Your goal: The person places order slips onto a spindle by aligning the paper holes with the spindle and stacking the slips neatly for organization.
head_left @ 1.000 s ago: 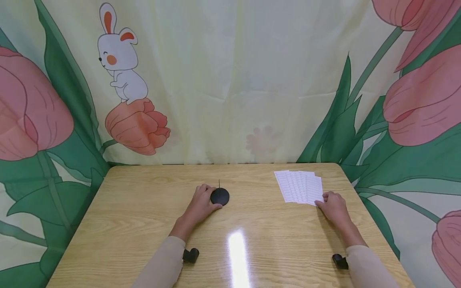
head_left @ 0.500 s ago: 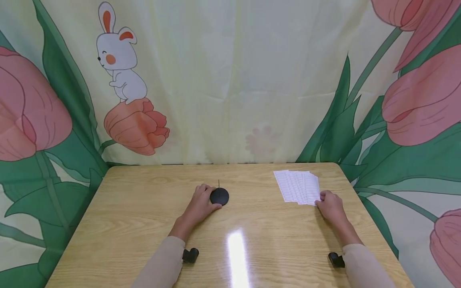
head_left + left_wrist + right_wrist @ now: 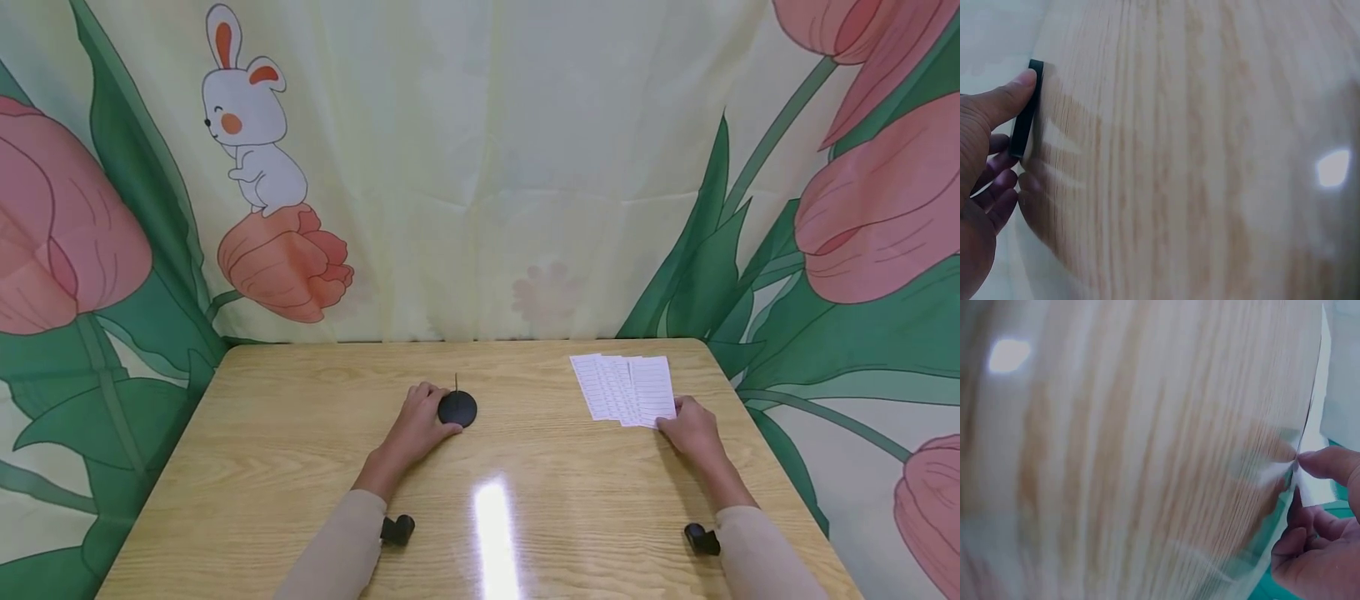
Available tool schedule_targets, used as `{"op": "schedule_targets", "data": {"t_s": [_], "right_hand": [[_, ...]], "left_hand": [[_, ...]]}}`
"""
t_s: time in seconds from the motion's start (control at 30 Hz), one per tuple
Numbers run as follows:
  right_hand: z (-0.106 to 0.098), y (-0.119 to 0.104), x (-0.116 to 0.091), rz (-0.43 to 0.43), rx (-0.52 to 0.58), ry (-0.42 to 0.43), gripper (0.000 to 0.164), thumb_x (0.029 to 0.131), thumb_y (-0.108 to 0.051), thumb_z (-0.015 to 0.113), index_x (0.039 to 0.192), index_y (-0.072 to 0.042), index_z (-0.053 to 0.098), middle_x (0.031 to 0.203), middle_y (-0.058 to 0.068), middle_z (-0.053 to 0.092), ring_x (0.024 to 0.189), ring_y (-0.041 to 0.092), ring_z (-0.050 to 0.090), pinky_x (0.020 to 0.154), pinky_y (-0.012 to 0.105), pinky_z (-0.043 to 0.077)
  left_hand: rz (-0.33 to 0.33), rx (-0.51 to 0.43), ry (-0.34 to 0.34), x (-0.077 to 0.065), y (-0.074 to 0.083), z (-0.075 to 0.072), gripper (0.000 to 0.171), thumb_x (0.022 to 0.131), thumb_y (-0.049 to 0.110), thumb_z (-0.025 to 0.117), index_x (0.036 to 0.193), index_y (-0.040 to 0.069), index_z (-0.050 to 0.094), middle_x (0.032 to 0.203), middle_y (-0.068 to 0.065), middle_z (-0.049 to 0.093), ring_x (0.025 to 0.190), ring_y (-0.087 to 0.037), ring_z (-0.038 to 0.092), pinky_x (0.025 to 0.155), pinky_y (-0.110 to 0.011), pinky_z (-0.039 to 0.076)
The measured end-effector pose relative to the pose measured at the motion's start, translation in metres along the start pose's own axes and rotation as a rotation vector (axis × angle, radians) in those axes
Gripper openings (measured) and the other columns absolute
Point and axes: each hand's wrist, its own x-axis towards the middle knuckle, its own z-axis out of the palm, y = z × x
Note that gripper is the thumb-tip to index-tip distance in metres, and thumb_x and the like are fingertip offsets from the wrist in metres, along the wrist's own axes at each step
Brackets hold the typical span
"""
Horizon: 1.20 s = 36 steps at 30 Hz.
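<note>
My left hand [image 3: 416, 421] holds the edge of a round black base [image 3: 457, 410] with a thin upright spike [image 3: 456, 382], which looks like a receipt spike standing on the table. In the left wrist view the thumb lies along the rim of the black base [image 3: 1027, 112], seen edge-on. Over to the right, several printed paper slips [image 3: 611, 387] lie fanned out and overlapping. Between thumb and fingers my right hand [image 3: 692, 429] pinches the lower right corner of the rightmost slip [image 3: 651, 387]. The right wrist view shows that paper [image 3: 1315, 425] as a white strip at the fingertips.
Both things are on a light wooden table [image 3: 300, 450], its far edge against a curtain [image 3: 450, 208] printed with tulips and a rabbit. A bright light reflection [image 3: 495, 533] falls on the tabletop between the forearms. Each wrist wears a small black camera [image 3: 397, 531].
The rightmost slip bends at its edge half a second ago and now spreads flatter, its top edge wider to the right. My right hand shifts very slightly; the left hand and spike stay put.
</note>
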Motion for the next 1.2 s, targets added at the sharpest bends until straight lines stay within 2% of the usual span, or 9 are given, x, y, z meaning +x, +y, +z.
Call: {"op": "schedule_targets", "data": {"t_s": [0.3,0.73,0.93,1.2], "right_hand": [[-0.001,0.002,-0.004,-0.016,0.008,0.007,0.047,0.098,-0.013,0.064,0.128,0.019,0.046,0.121,0.039,0.056,0.099,0.041,0.054,0.087,0.052,0.049],[0.001,0.001,-0.009,-0.058,0.045,0.042,0.044,0.106,-0.012,0.052,0.139,0.016,0.044,0.13,0.039,0.056,0.114,0.048,0.057,0.1,0.06,0.048],[-0.006,-0.003,-0.014,-0.108,0.042,0.096,0.039,0.106,-0.012,0.052,0.133,0.016,0.049,0.121,0.037,0.061,0.105,0.043,0.061,0.09,0.055,0.052],[-0.012,-0.004,-0.018,-0.158,0.052,0.17,0.037,0.104,-0.012,0.056,0.13,0.015,0.054,0.113,0.033,0.065,0.096,0.037,0.064,0.079,0.046,0.054]], "left_hand": [[-0.011,0.004,0.0,-0.002,-0.001,0.002,0.069,0.083,0.034,0.088,0.138,0.001,0.062,0.123,-0.012,0.059,0.116,-0.03,0.05,0.098,-0.046,0.049],[0.001,0.01,0.02,-0.001,-0.002,0.003,0.068,0.083,0.034,0.088,0.137,0.002,0.063,0.123,-0.012,0.059,0.118,-0.031,0.05,0.098,-0.047,0.049],[0.016,0.013,0.036,0.0,-0.002,0.004,0.068,0.083,0.035,0.088,0.136,0.001,0.063,0.122,-0.012,0.059,0.117,-0.031,0.05,0.097,-0.047,0.049],[0.013,-0.01,0.013,-0.002,-0.002,0.001,0.071,0.087,0.038,0.085,0.141,0.0,0.058,0.126,-0.013,0.058,0.12,-0.031,0.05,0.1,-0.047,0.049]]}}
